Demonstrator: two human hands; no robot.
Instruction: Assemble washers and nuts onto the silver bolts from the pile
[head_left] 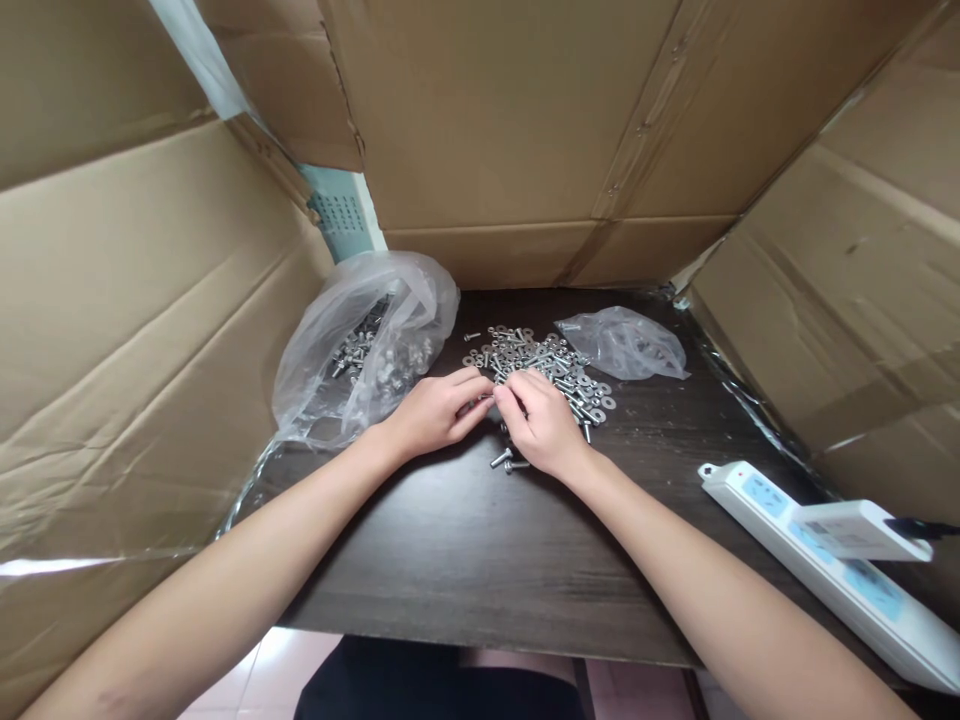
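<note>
Your left hand [435,410] and your right hand [544,425] meet at the centre of the dark tabletop [450,540], fingertips touching over a small metal piece [486,402] pinched between them. The fingers of both hands are drawn narrow around that piece; it is too small to tell whether it is a bolt, a nut or both. The pile of bolts and washers [544,365] lies at 12 o'clock from your hands, and your right hand's fingertips reach its near edge. Two loose bolts [508,461] lie on the tabletop at 6 o'clock from the pinch point, just beside the heel of your right hand. The large clear bag [352,350] sits at 10 o'clock from your left hand, near it, with more metal hardware visible inside. The small clear bag [622,345] lies at 1 o'clock from your right hand, just beyond the pile and touching its far right edge. The white power strip [817,560] lies at 4 o'clock, well apart from your hands, running diagonally along the right edge of the tabletop with a white adapter [862,530] plugged into it. Cardboard walls [525,120] enclose the tabletop on the left, far and right sides.
</note>
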